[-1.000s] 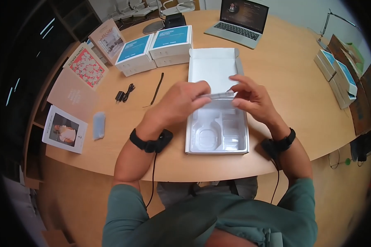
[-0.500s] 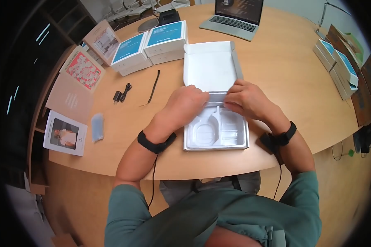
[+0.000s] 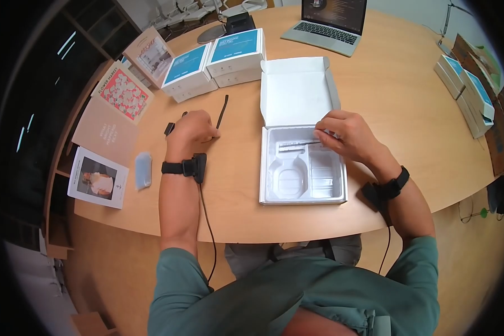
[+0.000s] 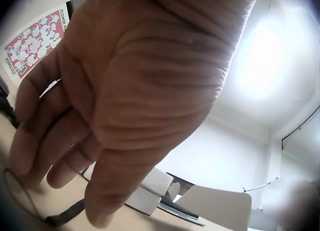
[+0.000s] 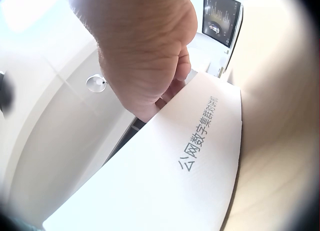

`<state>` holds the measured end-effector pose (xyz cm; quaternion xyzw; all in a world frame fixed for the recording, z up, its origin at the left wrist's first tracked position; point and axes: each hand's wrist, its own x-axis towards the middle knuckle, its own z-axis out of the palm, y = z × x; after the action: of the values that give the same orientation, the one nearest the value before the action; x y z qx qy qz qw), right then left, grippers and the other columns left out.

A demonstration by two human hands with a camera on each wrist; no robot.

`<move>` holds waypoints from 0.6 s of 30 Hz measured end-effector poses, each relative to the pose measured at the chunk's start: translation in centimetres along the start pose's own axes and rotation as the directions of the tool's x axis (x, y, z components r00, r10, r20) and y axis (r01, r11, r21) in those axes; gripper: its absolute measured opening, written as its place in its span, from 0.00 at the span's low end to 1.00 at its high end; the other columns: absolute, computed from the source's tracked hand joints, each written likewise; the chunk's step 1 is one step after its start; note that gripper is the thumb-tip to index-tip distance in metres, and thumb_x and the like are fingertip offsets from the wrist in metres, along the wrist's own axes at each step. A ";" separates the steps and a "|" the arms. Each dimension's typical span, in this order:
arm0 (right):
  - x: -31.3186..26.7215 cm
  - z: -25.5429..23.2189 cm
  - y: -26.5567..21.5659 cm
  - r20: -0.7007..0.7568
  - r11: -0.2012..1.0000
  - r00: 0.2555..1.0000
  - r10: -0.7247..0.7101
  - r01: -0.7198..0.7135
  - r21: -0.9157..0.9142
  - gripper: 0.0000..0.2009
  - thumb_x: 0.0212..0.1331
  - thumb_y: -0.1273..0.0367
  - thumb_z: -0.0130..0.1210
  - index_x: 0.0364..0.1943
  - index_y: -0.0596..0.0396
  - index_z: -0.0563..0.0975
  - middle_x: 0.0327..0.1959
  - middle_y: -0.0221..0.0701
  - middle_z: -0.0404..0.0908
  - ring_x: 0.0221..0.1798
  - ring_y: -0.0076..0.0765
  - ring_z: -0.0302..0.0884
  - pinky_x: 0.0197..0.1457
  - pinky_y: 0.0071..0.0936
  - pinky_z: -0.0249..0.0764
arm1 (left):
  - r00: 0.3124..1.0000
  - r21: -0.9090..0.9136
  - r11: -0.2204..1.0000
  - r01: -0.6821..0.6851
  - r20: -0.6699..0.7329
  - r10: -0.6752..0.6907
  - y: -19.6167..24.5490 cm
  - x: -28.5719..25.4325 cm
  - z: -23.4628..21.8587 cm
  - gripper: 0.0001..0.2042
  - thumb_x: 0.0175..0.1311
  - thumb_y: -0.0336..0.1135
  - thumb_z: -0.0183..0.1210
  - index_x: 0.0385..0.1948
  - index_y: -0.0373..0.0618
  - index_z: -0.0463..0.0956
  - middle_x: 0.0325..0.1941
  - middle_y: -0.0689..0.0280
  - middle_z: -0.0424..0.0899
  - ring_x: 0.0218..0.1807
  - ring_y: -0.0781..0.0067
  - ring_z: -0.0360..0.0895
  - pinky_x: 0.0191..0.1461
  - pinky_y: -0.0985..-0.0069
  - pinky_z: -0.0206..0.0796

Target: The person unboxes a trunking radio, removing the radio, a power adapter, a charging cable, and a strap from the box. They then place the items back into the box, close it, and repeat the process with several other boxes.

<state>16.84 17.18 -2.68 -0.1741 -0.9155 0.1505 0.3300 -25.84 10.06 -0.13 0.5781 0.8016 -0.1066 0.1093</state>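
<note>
An open white box [image 3: 263,168] holds a moulded white tray [image 3: 304,176] with several compartments. Along the tray's far slot lies a slim clear plastic packet [image 3: 297,147]. At its right end is my right hand [image 3: 350,134], fingers bent down into the box; I cannot tell whether they pinch the packet. In the right wrist view the box wall [image 5: 195,151] hides the fingertips. My left hand [image 3: 191,127] hovers low over the table, fingers loosely bent and thumb extended, beside a black wrist strap [image 3: 223,112]. The strap's thin cord loop [image 4: 20,191] lies beneath the fingers in the left wrist view.
Left of the left hand, a black charger [image 3: 169,129] lies partly covered. Nearby are a bluish plastic-wrapped item [image 3: 143,171] and several booklets [image 3: 103,126]. Blue-topped boxes [image 3: 236,47] and a laptop [image 3: 327,33] stand at the back; more boxes [image 3: 467,95] are at right.
Both hands lowered the plastic packet into the tray's far slot. The left hand then left the box and moved left to the strap; the right hand stays at the slot.
</note>
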 end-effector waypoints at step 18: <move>1.6 0.7 -2.6 -0.554 0.976 0.832 0.008 0.114 0.185 0.15 0.67 0.71 0.71 0.56 0.53 0.86 0.41 0.36 0.89 0.40 0.40 0.89 0.44 0.36 0.84 | 0.721 -0.394 0.606 -0.691 -0.438 0.537 10.3 -9.9 -4.2 0.05 0.67 0.28 0.61 0.40 0.38 0.79 0.29 0.66 0.78 0.33 0.75 0.76 0.40 0.73 0.70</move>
<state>14.65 15.45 -1.28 -0.1485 -0.7648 0.1807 0.6004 -13.22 5.57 6.34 0.7742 0.5540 0.2457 0.1825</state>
